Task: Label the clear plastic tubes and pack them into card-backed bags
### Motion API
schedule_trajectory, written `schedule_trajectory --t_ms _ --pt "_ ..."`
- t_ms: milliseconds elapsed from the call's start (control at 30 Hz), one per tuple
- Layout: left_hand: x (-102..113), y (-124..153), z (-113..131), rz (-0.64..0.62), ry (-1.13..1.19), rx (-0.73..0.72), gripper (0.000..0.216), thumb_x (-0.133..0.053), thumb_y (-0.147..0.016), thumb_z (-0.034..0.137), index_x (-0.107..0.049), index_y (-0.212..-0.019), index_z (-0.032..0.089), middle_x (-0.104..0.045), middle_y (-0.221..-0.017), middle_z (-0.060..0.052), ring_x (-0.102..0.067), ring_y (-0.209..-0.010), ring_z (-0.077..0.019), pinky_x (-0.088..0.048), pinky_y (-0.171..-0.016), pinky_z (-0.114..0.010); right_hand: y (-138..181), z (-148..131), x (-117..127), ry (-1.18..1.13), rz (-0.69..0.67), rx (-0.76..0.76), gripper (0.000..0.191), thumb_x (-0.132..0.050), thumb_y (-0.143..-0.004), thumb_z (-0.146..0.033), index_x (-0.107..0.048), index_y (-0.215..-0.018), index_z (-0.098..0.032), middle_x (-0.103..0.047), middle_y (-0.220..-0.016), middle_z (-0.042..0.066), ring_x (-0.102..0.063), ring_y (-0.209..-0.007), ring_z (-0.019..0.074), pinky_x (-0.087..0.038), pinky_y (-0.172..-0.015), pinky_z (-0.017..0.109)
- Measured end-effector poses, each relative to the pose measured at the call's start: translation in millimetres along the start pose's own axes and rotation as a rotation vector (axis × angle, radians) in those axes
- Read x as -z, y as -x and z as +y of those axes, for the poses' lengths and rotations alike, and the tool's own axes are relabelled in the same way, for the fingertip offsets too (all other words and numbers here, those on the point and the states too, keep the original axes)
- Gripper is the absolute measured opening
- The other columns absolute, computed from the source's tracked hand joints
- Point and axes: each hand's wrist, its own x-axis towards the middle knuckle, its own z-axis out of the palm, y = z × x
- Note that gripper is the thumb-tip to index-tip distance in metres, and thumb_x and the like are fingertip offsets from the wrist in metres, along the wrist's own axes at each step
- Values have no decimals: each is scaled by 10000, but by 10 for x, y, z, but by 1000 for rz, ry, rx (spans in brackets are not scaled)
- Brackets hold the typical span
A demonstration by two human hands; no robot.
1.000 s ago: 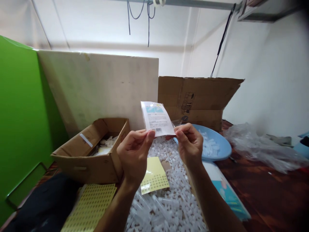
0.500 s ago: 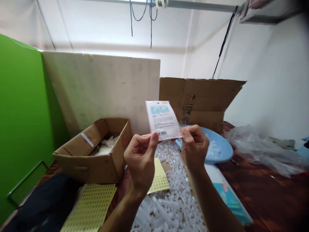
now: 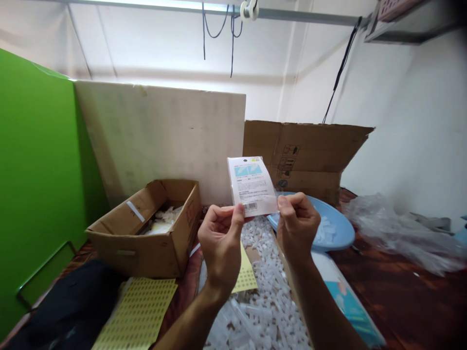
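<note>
head view: l hand (image 3: 221,238) & r hand (image 3: 297,221) hold a flat white packet (image 3: 251,187) up at ctr, fingers of each pinched narrow on its lower corners. printed side w/ blue pics, text & barcode faces the cam; packet tilts a bit. below: heap of small white plastic pcs (image 3: 273,287) w/ a yellow label sheet (image 3: 248,277) on top, partly behind l hand. open cardboard box (image 3: 142,255) at l; blue basin (image 3: 343,241) w/ white pcs just beyond r hand, clear plastic bag (image 3: 397,233) far r.
</note>
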Motion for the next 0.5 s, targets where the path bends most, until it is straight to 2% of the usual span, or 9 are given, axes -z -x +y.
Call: schedule_trajectory --t_ms 233,500 --pt "7 7 -42 11 -32 -26 253 -786 -853 313 -611 -751 161 -707 -741 8 -688 -681 -102 -605 -679 -204 -20 46 4 -5 25 -50 312 -783 -808 -300 -576 -603 -189 -480 -573 -59 -379 -550 91 -316 -520 241" --pt "-28 78 -142 -36 -59 1 260 -760 -876 336 -589 -780 164 -698 -785 4 -688 -731 -119 -602 -739 -244 -73 68 -45 -183 143 -259 415 -823 -737 -245 -482 -509 -179 -418 -512 -83 -345 -503 64 -317 -494 213"
